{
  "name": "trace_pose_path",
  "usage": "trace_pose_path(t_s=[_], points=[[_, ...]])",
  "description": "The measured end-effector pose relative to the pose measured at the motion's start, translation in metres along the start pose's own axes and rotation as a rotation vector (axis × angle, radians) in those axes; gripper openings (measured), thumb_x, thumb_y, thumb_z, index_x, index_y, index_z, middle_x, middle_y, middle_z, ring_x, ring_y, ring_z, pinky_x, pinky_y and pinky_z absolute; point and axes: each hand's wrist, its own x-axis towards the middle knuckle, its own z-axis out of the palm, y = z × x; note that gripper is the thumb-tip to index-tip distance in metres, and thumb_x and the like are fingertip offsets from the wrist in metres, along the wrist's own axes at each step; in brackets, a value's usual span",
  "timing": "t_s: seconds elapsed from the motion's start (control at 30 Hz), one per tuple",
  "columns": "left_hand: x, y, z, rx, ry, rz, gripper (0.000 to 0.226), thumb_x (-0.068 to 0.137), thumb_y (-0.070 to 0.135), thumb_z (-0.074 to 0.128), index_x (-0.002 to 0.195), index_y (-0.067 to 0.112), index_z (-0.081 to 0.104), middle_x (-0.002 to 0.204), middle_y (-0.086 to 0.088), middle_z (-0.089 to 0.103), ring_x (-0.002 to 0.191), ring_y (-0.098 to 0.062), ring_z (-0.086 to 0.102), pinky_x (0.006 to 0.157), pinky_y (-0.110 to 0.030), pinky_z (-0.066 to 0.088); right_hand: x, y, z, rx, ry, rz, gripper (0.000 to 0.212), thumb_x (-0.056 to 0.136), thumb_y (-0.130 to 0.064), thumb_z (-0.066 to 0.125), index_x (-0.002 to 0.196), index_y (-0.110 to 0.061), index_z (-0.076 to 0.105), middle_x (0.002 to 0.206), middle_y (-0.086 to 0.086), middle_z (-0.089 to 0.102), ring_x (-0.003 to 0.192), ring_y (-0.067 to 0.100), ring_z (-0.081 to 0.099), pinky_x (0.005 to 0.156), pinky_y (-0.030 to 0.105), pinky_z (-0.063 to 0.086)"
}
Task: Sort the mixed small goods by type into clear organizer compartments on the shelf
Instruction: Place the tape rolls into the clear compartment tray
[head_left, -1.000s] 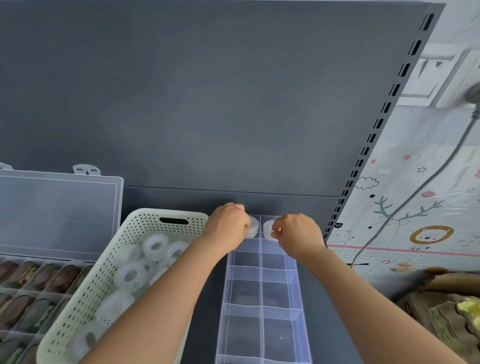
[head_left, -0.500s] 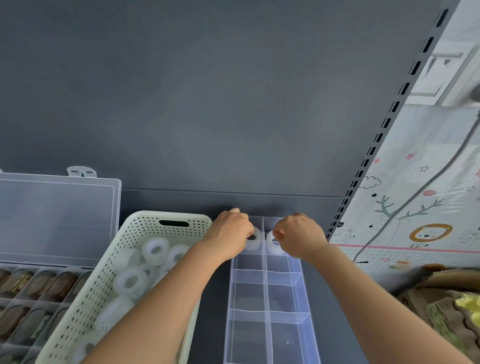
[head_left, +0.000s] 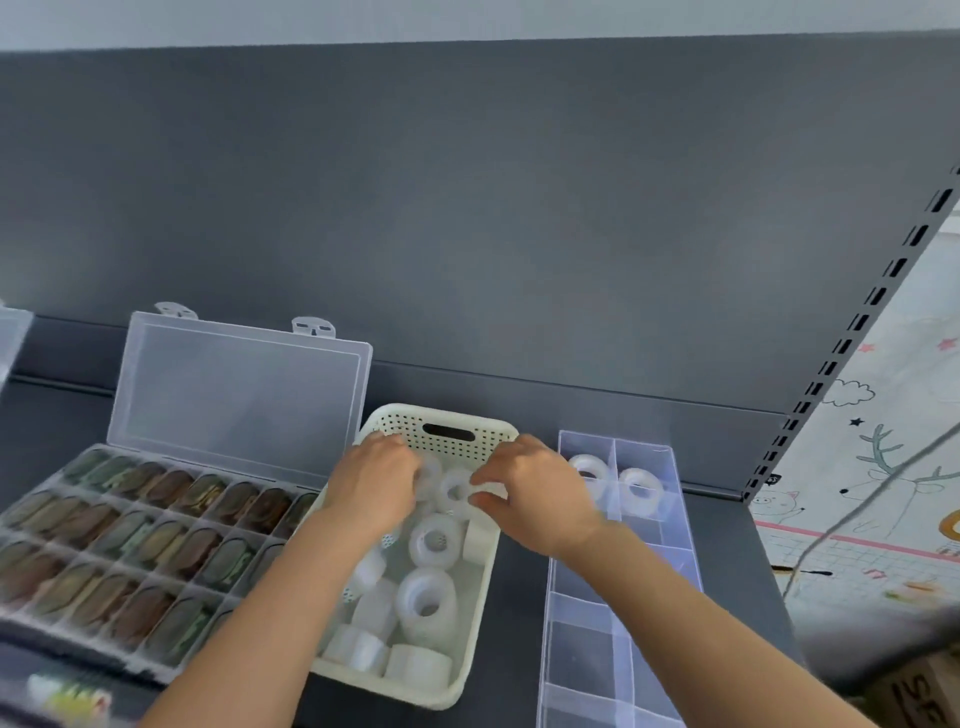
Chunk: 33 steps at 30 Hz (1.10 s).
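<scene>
A cream perforated basket (head_left: 400, 418) on the dark shelf holds several white tape rolls (head_left: 435, 540). Both my hands are inside its far end. My left hand (head_left: 374, 486) curls its fingers over a roll that is mostly hidden beneath them. My right hand (head_left: 535, 491) pinches another roll (head_left: 493, 488) between thumb and fingers. Right of the basket lies a long clear organizer (head_left: 618, 649). Its two far compartments each hold one tape roll, one on the left (head_left: 589, 470) and one on the right (head_left: 641, 486). The nearer compartments look bare.
On the left a clear compartment box (head_left: 130, 545) filled with brown and green items lies with its lid (head_left: 239, 395) propped open. The shelf's grey back panel (head_left: 467, 234) rises behind. A slotted upright (head_left: 852, 332) bounds the right side, with a patterned mat and a cable beyond.
Both hands have left the organizer's far compartments, leaving a tape roll in each, and moved left into the basket. The camera view has swung left and up.
</scene>
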Motion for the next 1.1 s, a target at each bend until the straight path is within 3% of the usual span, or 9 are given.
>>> trace_pose_path(t_s=[0.13,0.33,0.43,0.53,0.73,0.9,1.1], points=[[-0.006,-0.01,0.015,-0.023,0.023,-0.011,0.029,0.089,0.01,0.056,0.112,0.022,0.069,0.109,0.002,0.054,0.106,-0.018,0.048,0.082,-0.029,0.047,0.013,-0.016,0.014,-0.088,-0.108,0.006,0.031,0.089,-0.042,0.056,0.114,-0.027,0.067,0.115,-0.001,0.059,0.115,0.021,0.047,0.089,0.035,0.046],[-0.003,-0.011,0.022,-0.105,0.082,-0.003,0.021,0.093,0.019,0.056,0.108,0.021,0.071,0.104,0.003,0.054,0.102,-0.016,0.049,0.07,-0.028,0.045,0.023,-0.023,0.022,-0.231,-0.092,0.009,0.02,0.09,-0.031,0.059,0.105,-0.024,0.071,0.111,0.001,0.058,0.11,0.023,0.048,0.08,0.031,0.041],[-0.002,-0.01,0.023,-0.177,0.14,-0.001,0.02,0.095,0.021,0.053,0.106,0.019,0.07,0.103,0.004,0.054,0.101,-0.015,0.049,0.069,-0.028,0.044,0.022,-0.021,0.024,-0.167,-0.024,0.024,0.021,0.093,-0.027,0.053,0.103,-0.019,0.07,0.109,0.001,0.057,0.109,0.021,0.047,0.07,0.029,0.041],[0.0,-0.003,0.014,-0.284,0.249,-0.007,0.016,0.095,0.018,0.054,0.099,0.014,0.069,0.102,0.004,0.055,0.095,-0.016,0.051,0.067,-0.029,0.043,0.017,-0.015,0.015,-0.03,0.081,0.085,0.02,0.093,-0.027,0.053,0.1,-0.018,0.069,0.108,-0.001,0.059,0.107,0.019,0.047,0.074,0.033,0.049],[0.02,0.037,-0.013,-0.468,0.374,0.062,0.009,0.091,0.011,0.057,0.092,0.011,0.066,0.098,0.002,0.056,0.085,-0.019,0.054,0.07,-0.034,0.044,-0.009,0.019,-0.028,0.072,0.319,0.222,0.016,0.09,-0.023,0.061,0.098,-0.014,0.072,0.098,0.001,0.064,0.098,0.021,0.053,0.073,0.033,0.047],[0.046,0.087,-0.017,-0.506,0.331,0.218,0.012,0.09,0.011,0.057,0.097,0.01,0.068,0.102,-0.001,0.058,0.089,-0.022,0.055,0.073,-0.036,0.045,-0.032,0.061,-0.058,-0.021,0.378,0.325,0.014,0.089,-0.018,0.063,0.098,-0.012,0.072,0.1,0.003,0.064,0.098,0.024,0.053,0.073,0.038,0.049],[0.071,0.127,0.002,-0.385,0.099,0.311,0.017,0.091,0.011,0.054,0.098,0.016,0.07,0.102,0.001,0.053,0.096,-0.02,0.051,0.075,-0.035,0.048,-0.051,0.103,-0.053,-0.164,0.185,0.42,0.017,0.092,-0.026,0.057,0.1,-0.021,0.071,0.103,-0.003,0.063,0.101,0.018,0.051,0.075,0.033,0.049]])
